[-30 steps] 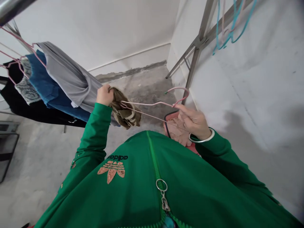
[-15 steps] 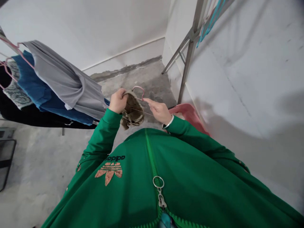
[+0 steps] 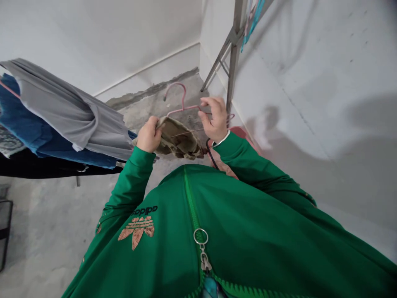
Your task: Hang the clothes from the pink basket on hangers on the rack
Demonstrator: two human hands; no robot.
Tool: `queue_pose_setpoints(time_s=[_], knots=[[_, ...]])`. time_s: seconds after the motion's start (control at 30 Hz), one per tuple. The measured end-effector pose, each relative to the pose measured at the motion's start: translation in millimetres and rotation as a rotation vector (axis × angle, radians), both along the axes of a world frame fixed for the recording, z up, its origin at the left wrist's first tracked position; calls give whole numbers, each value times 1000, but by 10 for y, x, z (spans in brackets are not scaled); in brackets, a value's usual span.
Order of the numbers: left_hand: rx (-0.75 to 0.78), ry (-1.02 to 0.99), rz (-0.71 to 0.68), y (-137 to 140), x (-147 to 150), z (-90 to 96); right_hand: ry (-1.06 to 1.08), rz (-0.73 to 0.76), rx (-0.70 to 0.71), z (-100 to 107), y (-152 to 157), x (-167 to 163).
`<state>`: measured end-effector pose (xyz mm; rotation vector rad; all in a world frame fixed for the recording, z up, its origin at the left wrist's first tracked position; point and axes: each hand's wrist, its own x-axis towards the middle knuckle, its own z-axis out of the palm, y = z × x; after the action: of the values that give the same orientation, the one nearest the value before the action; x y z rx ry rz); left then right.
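Observation:
My left hand (image 3: pixel 149 134) is closed on the edge of a khaki, camouflage-like garment (image 3: pixel 186 145) in front of my body. One arm of a pink clothes hanger (image 3: pixel 183 101) goes into the garment beside these fingers; its hook points away from me. My right hand (image 3: pixel 215 118) is around the hanger's other arm, thumb and fingers apart, with the bar passing between them. That arm's end shows beyond the hand. The hanger's thin lower bar crosses in front of the garment's opening.
Grey, blue and black clothes (image 3: pixel 71 107) hang at the left. A metal stand (image 3: pixel 231 70) with blue hangers (image 3: pixel 252 25) leans by the right wall. A pink basket (image 3: pixel 243 134) is partly hidden behind my right arm. A black frame (image 3: pixel 8 236) stands at the lower left.
The hanger and garment have risen, and more of both shows. My right hand has moved up and right from below the hook along the hanger, and its fingers have spread.

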<state>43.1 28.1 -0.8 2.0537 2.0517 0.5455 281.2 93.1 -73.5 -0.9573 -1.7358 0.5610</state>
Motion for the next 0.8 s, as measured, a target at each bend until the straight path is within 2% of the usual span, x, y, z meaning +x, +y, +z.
queue_pose_setpoints(time_s=[0.07, 0.17, 0.27, 0.4, 0.47, 0.53, 0.63, 0.8], knots=[[64, -20, 87, -11, 5, 46, -19, -62, 43, -68, -114, -14], [137, -32, 161, -39, -1, 150, -143, -1, -19, -324, -312, -126], [159, -37, 141, -92, 15, 238, -191, 6, -169, -636, -345, -330], [140, -46, 76, -179, 34, 298, -118, 46, -464, -904, -54, -537], [135, -58, 61, -215, -8, 305, -23, 86, -603, -951, 135, -515], [110, -73, 58, -244, -91, 288, 138, 85, -678, -958, 276, -401], [33, -91, 84, -293, -243, 206, 342, 88, -697, -922, 346, -143], [4, -126, 157, -371, -410, 8, 420, 167, -729, -786, 233, 193]])
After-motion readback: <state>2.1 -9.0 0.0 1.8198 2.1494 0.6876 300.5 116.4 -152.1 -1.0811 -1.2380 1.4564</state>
